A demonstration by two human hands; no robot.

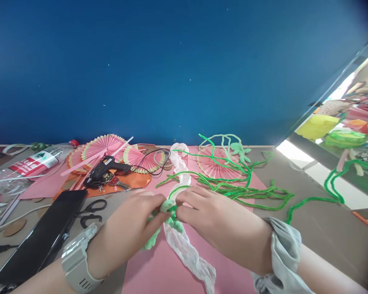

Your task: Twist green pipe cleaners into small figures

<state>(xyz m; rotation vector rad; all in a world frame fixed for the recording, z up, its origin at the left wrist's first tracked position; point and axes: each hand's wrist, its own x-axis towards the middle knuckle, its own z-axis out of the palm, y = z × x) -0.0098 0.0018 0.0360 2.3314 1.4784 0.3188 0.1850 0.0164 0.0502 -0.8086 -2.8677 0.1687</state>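
Observation:
My left hand (130, 226) pinches a coiled piece of pale green pipe cleaner (168, 206) between thumb and fingers. Part of the coil hangs below that hand. Pressed up against the same piece, the fingers of my right hand (221, 222) are closed on a brighter green pipe cleaner (180, 188), whose end curves up past the fingertips. Where the two stems cross is partly hidden by my fingers. Under both hands runs a crumpled white strip (188, 253), lying on pink paper (155, 273).
Loose green pipe cleaners (260, 192) spread to the right, near pleated pink paper fans (108, 147). Left of my hands are a black glue gun (106, 169), black scissors (93, 206), a dark phone (43, 232) and a plastic bottle (33, 163). A blue partition (171, 73) closes the back.

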